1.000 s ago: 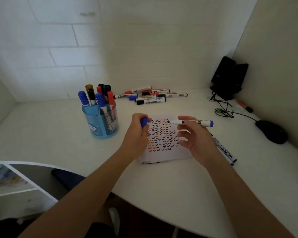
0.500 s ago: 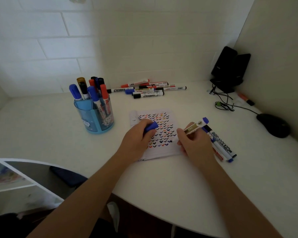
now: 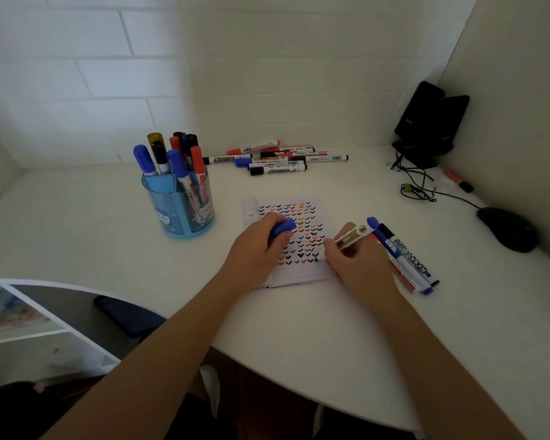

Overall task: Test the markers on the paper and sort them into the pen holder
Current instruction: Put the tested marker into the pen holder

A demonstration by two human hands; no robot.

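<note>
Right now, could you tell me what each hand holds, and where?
The right hand pinches a marker low on its barrel, near the tip touching the paper. The left hand grips a blue cap by one end; the other sticks out.

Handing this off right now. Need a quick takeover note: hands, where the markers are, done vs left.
Left hand: grips the blue cap, resting on the paper.
Right hand: holds the uncapped marker, tip down on the paper at the bottom row of ticks.
Pen holder: several markers stand in it.
Loose: three markers lie right of the paper; a pile lies at the back by the wall.
Done: paper mostly covered in test ticks.
Left: finish this tick, recap, sort it. Probably the loose ones next; which are tested cannot be told.
</note>
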